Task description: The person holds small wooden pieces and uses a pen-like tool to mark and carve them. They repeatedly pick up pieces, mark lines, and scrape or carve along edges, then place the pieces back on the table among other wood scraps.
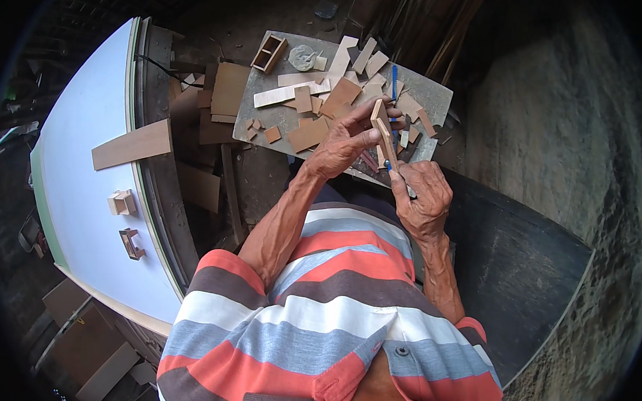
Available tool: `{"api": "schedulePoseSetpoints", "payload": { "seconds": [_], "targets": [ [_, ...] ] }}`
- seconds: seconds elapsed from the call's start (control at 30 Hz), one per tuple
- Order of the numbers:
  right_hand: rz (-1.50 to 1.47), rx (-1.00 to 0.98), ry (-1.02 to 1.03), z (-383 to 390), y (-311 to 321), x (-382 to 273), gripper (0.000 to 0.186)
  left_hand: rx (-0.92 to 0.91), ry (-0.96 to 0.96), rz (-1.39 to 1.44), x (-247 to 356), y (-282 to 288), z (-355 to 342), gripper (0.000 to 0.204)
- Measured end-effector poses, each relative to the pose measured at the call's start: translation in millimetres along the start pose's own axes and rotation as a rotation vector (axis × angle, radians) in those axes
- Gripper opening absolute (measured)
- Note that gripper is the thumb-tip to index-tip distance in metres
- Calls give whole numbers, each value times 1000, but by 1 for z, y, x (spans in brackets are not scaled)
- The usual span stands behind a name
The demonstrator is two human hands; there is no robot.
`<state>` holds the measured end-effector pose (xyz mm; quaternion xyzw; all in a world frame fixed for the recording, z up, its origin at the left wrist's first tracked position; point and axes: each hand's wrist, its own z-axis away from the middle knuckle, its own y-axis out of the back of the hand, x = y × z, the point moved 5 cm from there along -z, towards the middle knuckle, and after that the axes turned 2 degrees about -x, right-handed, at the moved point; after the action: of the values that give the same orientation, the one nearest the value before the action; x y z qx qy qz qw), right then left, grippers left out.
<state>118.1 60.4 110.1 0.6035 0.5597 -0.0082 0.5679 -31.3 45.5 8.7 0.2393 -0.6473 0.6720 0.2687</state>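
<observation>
**Listener:** What did you see of the hands from the head camera?

**Operator:** I saw both raised over a small grey work board (434,97). The left hand (347,140) was closed around a narrow wooden strip (384,133), thumb and fingers pinching it so it stood nearly upright, tilted a little. The right hand (423,195) sat just below and to the right of the left, curled shut with its fingertips against the strip's lower end. I thought it held a small tool there, but I could not tell what kind.

**Listener:** And what lay around them?

**Operator:** Beyond the left hand, the board was littered with wood offcuts (341,93), flat pale and reddish pieces overlapping one another. A blue pencil (394,81) lay just past the strip's upper end. Farther from the hands, at the board's far left corner, I saw a small open wooden box frame (268,52), with a crumpled grey rag (302,56) just beside it.

**Listener:** Anything off to the side?

**Operator:** Well to the left of the left hand, I saw a white tabletop (82,188). A flat wooden plank (132,144) lay across its edge, and two small wooden assemblies (122,202) rested nearer to me. Under both forearms was the person's striped shirt (329,324), in orange, grey, white and brown bands.
</observation>
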Motion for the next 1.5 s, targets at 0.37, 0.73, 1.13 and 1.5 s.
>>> {"api": "schedulePoseSetpoints", "payload": {
  "seconds": [0.37, 0.73, 1.13, 1.5],
  "targets": [
    [12, -5, -15, -1, 2, 3, 11, 54, 65, 55, 1, -6, -2, 69],
    [0, -20, -2, -2, 3, 7, 11, 30, 29, 24, 0, -3, -4, 71],
    [7, -28, 0, 1, 1, 11, 15, 74, 54, 57, 0, -5, -3, 73],
    [0, -40, -31, 2, 1, 11, 13, 39, 57, 59, 3, -2, -4, 77]
  ]
}}
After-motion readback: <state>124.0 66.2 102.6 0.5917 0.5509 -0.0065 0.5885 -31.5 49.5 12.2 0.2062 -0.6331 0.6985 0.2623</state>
